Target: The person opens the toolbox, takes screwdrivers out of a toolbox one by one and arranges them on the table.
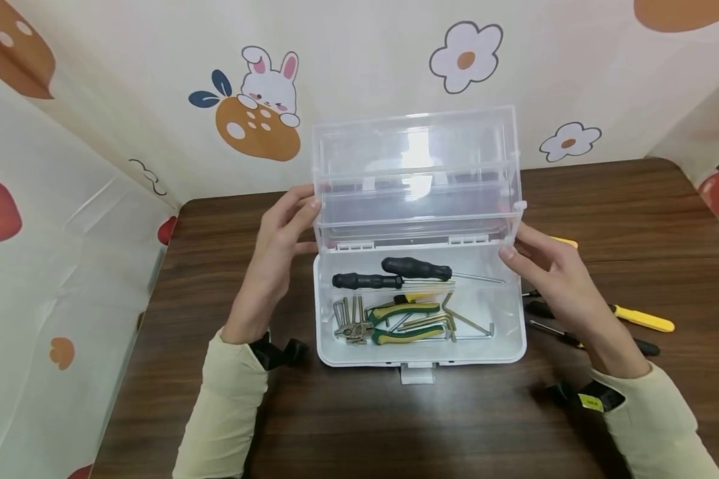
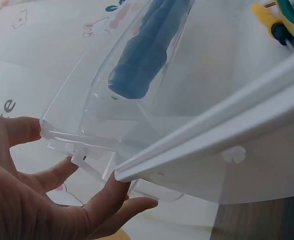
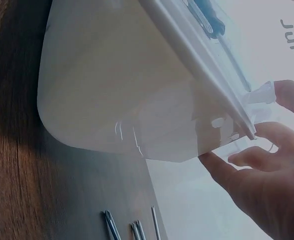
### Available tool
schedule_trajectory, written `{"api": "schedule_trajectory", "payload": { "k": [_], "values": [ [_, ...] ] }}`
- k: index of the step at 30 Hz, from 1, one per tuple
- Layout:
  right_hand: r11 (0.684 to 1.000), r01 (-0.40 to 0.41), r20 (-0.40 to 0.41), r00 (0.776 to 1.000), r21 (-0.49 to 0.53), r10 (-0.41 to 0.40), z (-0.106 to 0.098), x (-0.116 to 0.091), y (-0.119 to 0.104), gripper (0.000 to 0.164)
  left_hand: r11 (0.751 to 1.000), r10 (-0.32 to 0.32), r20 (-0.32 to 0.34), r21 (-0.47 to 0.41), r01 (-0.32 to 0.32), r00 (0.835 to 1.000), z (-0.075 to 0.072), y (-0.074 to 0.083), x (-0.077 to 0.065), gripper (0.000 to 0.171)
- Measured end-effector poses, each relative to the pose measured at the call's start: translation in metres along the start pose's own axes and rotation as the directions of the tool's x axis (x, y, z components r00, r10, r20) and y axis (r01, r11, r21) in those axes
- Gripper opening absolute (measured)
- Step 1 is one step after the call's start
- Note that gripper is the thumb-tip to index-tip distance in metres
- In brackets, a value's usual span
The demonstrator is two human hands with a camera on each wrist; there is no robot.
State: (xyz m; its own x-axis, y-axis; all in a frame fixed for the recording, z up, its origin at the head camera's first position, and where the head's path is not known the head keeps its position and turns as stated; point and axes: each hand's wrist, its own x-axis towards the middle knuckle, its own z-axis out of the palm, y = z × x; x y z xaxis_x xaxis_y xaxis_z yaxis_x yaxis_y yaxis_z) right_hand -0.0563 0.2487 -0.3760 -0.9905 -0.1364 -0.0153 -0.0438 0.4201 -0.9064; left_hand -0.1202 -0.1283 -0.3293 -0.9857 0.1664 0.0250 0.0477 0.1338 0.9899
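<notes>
A white plastic toolbox [image 1: 479, 349] stands on the table with its clear lid [image 1: 416, 140] raised. Inside lie two black-handled screwdrivers [image 1: 416, 268], green-and-yellow pliers [image 1: 407, 334] and several hex keys [image 1: 467, 321]. At the back left corner, my left hand [image 1: 272, 253] holds the toolbox by the hinge; the left wrist view shows a digit on the clear lid [image 2: 62, 117] and others near the rim [image 2: 211, 120]. My right hand [image 1: 557, 293] grips the back right corner, its fingers spread around the hinge end in the right wrist view.
Several screwdrivers, among them a yellow-handled one [image 1: 644, 319], lie on the brown wooden table [image 1: 425, 432] to the right of the toolbox, partly hidden by my right hand and forearm. A patterned wall covering [image 1: 371, 53] rises behind the table.
</notes>
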Motion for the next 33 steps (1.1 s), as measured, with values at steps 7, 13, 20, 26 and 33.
{"api": "schedule_trajectory", "payload": {
  "k": [7,13,20,26,33],
  "values": [
    [0.998,-0.054,0.045,0.997,-0.026,0.055,0.006,0.004,0.004,0.057,0.997,-0.072,0.014,0.016,0.071,0.997,-0.002,-0.013,0.005,0.049],
    [0.997,-0.066,0.092,0.993,-0.027,0.069,0.012,0.008,0.009,0.057,0.983,-0.18,0.036,0.055,0.178,0.983,-0.004,-0.026,0.011,0.049],
    [0.996,-0.09,0.103,0.99,-0.023,0.092,0.016,0.01,0.014,0.057,0.965,-0.259,0.063,0.064,0.255,0.964,-0.005,-0.035,0.017,0.05],
    [0.991,-0.126,0.119,0.984,-0.034,0.129,0.018,0.012,0.018,0.062,0.953,-0.301,0.074,0.057,0.297,0.951,-0.005,-0.041,0.021,0.051],
    [0.987,-0.105,0.111,0.987,-0.119,0.118,0.013,0.011,0.009,0.06,0.954,-0.299,0.095,0.05,0.296,0.949,-0.003,-0.04,0.023,0.05]
  ]
}}
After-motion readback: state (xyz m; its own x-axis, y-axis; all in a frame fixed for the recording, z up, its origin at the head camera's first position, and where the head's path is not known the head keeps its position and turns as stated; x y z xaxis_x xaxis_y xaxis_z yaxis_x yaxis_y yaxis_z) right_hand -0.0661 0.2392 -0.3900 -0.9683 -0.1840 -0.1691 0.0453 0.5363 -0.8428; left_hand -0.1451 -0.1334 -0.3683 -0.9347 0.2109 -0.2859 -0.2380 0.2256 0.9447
